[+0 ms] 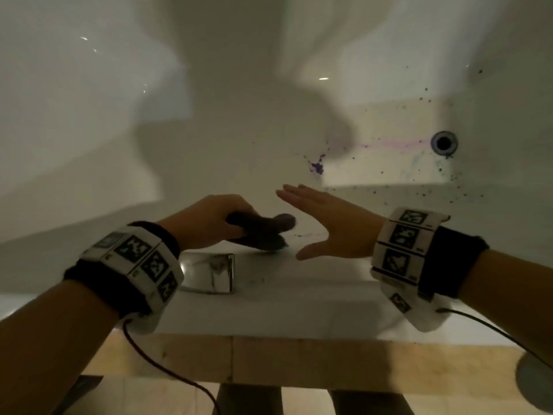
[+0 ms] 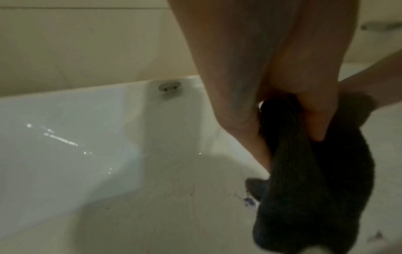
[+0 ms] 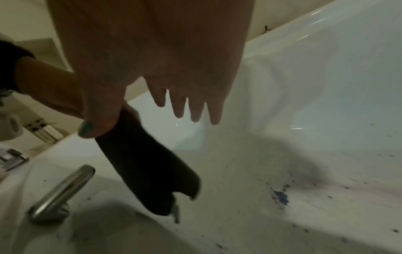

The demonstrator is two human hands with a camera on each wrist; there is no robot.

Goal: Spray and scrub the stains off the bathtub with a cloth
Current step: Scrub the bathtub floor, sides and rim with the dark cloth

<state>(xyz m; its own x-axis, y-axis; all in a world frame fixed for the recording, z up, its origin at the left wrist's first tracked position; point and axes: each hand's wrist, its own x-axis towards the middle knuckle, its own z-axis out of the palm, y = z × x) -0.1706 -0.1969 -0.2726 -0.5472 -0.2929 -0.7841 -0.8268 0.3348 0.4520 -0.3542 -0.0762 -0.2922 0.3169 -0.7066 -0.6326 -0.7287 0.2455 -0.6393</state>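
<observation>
My left hand [image 1: 215,218] grips a dark cloth [image 1: 263,232] above the near rim of the white bathtub [image 1: 89,130]. In the left wrist view the cloth [image 2: 309,180] hangs down from my curled fingers [image 2: 313,120]. My right hand [image 1: 323,223] hovers flat beside it, fingers straight, holding nothing; the right wrist view shows its spread fingers [image 3: 195,110] above the tub and the cloth [image 3: 147,165] dangling close by. A purple-blue stain [image 1: 317,166] marks the tub floor, with a faint purple streak [image 1: 389,142] running to the drain [image 1: 444,142]. No spray bottle is in view.
A chrome faucet handle [image 1: 209,272] sits on the near tub ledge [image 1: 299,295], just under my left wrist. Dark specks [image 1: 443,181] are scattered around the drain end. An overflow plate [image 2: 169,86] is on the far wall. Beige tile edging [image 1: 269,360] runs below.
</observation>
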